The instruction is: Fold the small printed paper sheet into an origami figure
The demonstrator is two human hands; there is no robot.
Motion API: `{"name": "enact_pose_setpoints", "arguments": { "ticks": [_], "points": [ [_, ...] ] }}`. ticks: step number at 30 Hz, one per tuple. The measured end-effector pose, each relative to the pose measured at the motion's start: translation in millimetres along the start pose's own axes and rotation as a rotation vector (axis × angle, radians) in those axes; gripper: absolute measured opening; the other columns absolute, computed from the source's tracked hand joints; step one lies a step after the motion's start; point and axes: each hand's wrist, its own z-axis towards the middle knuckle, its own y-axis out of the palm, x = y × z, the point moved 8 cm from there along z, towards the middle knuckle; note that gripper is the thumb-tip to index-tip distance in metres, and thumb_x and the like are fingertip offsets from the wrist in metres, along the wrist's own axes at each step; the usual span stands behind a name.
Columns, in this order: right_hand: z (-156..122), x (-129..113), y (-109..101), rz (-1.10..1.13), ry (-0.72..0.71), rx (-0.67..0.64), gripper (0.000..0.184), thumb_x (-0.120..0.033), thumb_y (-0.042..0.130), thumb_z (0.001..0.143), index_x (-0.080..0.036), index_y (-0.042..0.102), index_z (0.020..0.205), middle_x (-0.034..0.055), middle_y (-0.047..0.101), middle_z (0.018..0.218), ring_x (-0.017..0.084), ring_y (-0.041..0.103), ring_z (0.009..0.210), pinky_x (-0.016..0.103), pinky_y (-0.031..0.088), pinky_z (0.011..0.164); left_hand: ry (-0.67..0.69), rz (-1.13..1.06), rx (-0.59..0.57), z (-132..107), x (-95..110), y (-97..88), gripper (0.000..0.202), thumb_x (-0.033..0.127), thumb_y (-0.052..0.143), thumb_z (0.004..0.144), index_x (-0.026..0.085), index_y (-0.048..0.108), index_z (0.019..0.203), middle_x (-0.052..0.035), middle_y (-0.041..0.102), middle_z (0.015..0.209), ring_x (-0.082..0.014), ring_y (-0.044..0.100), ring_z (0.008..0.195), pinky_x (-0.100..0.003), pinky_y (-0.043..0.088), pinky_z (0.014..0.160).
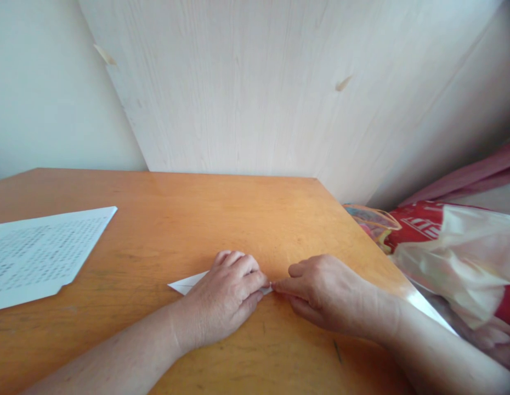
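Observation:
A small folded white paper (186,284) lies on the orange wooden table (222,214), mostly covered by my hands. My left hand (226,299) rests on top of it with fingers curled, pressing it down; a pointed corner sticks out to the left. My right hand (321,293) meets it from the right, fingertips pinched on the paper's right tip where the two hands touch.
A printed white sheet (41,252) lies at the table's left. A pale wooden panel (279,88) stands behind the table. Off the table's right edge sits a red and clear plastic bag (452,252), with pink fabric (477,173) behind.

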Motion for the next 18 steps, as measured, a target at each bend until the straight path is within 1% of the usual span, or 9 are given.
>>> {"name": "enact_pose_setpoints", "arguments": {
  "ticks": [5, 9, 12, 15, 18],
  "points": [
    [-3, 7, -3, 0.026, 0.026, 0.011, 0.014, -0.017, 0.057, 0.088, -0.019, 0.069, 0.081, 0.0004, 0.063, 0.072, 0.012, 0.05, 0.061, 0.029, 0.027, 0.059, -0.002, 0.004, -0.006, 0, -1, 1.9, 0.015, 0.024, 0.05, 0.1, 0.023, 0.064, 0.105, -0.0048, 0.058, 0.099, -0.023, 0.049, 0.095, -0.042, 0.038, 0.087],
    [-3, 13, -6, 0.042, 0.046, 0.051, 0.017, -0.016, 0.053, 0.09, -0.018, 0.068, 0.083, 0.0015, 0.065, 0.075, 0.013, 0.054, 0.066, 0.03, 0.029, 0.061, 0.002, -0.007, 0.001, 0, -2, 1.9, 0.017, 0.022, 0.05, 0.1, 0.024, 0.064, 0.109, -0.0048, 0.057, 0.1, -0.0229, 0.049, 0.096, -0.042, 0.038, 0.087],
    [-2, 10, -8, 0.072, 0.03, 0.078, 0.017, -0.017, 0.052, 0.091, -0.018, 0.066, 0.082, 0.0016, 0.066, 0.077, 0.014, 0.056, 0.068, 0.029, 0.031, 0.062, 0.004, -0.018, 0.015, 0, -1, 1.0, 0.017, 0.023, 0.05, 0.101, 0.025, 0.064, 0.108, -0.0046, 0.057, 0.1, -0.0223, 0.05, 0.095, -0.042, 0.038, 0.087],
    [-3, 0, -8, 0.117, 0.021, 0.035, 0.013, -0.018, 0.053, 0.091, -0.019, 0.064, 0.084, 0.0016, 0.068, 0.078, 0.014, 0.059, 0.067, 0.028, 0.034, 0.062, 0.002, -0.011, 0.01, -1, -1, 1.5, 0.017, 0.026, 0.048, 0.102, 0.024, 0.064, 0.108, -0.0049, 0.058, 0.1, -0.0226, 0.05, 0.095, -0.042, 0.038, 0.087],
    [-5, -9, -6, 0.143, 0.061, -0.046, 0.012, -0.019, 0.055, 0.088, -0.02, 0.066, 0.09, 0.0026, 0.071, 0.078, 0.016, 0.063, 0.066, 0.027, 0.037, 0.06, -0.008, -0.018, -0.006, 0, -2, 2.1, 0.018, 0.025, 0.047, 0.102, 0.025, 0.063, 0.111, -0.0044, 0.058, 0.102, -0.0229, 0.05, 0.097, -0.042, 0.038, 0.088]
  ]
}}
